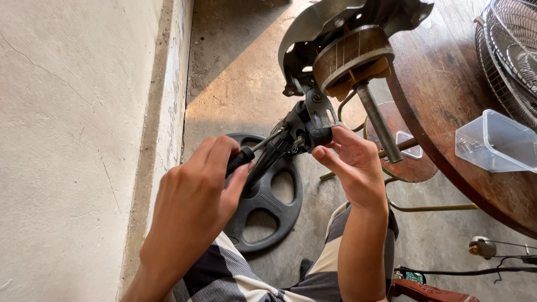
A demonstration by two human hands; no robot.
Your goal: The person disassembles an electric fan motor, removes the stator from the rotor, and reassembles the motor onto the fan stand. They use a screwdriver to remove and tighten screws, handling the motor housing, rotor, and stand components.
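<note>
You are gripping a screwdriver in your left hand, its fingers wrapped tight around the black handle, and the metal shaft is angling up and to the right toward a screw in the black neck joint of a stripped fan motor. Your right hand is steadying that joint from the right, its fingers pinching the lower end of the part between thumb and fingertips. The motor, with its bare shaft pointing down and to the right, is hanging out past the edge of the round wooden counter, above the concrete floor and a black fan base lying on it. A clear plastic box and a wire fan guard are resting on the counter, well apart from your hands. In judgement, the tip is meeting the screw at a slant, so it could be slipping out of the head and striking your right fingers, which are lying just beside it; the overhanging motor could also be twisting if your pinch is loosening, and a freed screw would be dropping to the floor.
</note>
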